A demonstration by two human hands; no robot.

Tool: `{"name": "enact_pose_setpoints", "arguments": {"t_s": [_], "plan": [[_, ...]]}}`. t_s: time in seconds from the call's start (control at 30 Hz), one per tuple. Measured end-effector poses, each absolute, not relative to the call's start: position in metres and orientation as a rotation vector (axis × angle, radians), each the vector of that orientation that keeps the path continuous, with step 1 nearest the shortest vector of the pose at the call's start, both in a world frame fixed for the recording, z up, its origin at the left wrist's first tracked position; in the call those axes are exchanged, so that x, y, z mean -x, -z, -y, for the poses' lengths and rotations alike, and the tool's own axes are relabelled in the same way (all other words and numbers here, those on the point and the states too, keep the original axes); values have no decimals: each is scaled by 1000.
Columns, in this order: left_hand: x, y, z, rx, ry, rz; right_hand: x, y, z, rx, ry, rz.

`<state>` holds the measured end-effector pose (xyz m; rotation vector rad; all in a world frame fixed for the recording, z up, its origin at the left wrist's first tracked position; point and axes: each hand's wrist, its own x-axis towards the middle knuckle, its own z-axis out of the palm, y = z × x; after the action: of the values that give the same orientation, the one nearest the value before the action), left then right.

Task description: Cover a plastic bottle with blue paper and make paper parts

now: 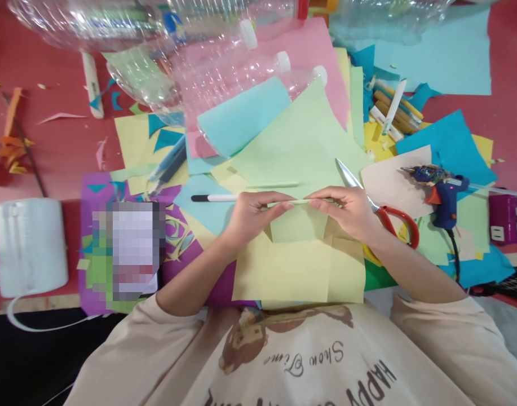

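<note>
A thin, tightly rolled strip of light green paper (pixel 301 202) is stretched level between my hands. My left hand (pixel 255 213) pinches its left end, and my right hand (pixel 350 210) pinches the right end with thumb and fingers. Just beyond lies a similar thin green paper roll (pixel 273 185) on a large light green sheet (pixel 303 144). Pale yellow paper (pixel 283 276) spreads beneath my hands. A white pen with a black end (pixel 211 198) sticks out left of my left hand. Scissors with red handles (pixel 411 228) lie partly under my right forearm.
Clear plastic bottles (pixel 237 73) crowd the far side, near a light blue paper piece (pixel 245 115). A blue hot glue gun (pixel 446 203) lies to the right, with several pens (pixel 396 107) beyond. Leftward are a blurred phone (pixel 133 242) and a white device (pixel 30 245).
</note>
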<state>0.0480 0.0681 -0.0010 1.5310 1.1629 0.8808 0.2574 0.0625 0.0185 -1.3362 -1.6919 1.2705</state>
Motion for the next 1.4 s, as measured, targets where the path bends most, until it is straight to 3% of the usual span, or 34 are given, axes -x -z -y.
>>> {"name": "enact_pose_setpoints", "arguments": {"t_s": [1.0, 1.4], "plan": [[-35, 4, -74, -1219, -1095, -1289, -262, -14, -71, 1353, -1291, 1374], [-47, -4, -67, -1478, -823, -1219, -254, -20, -62, 1292, -1353, 1600]]}}
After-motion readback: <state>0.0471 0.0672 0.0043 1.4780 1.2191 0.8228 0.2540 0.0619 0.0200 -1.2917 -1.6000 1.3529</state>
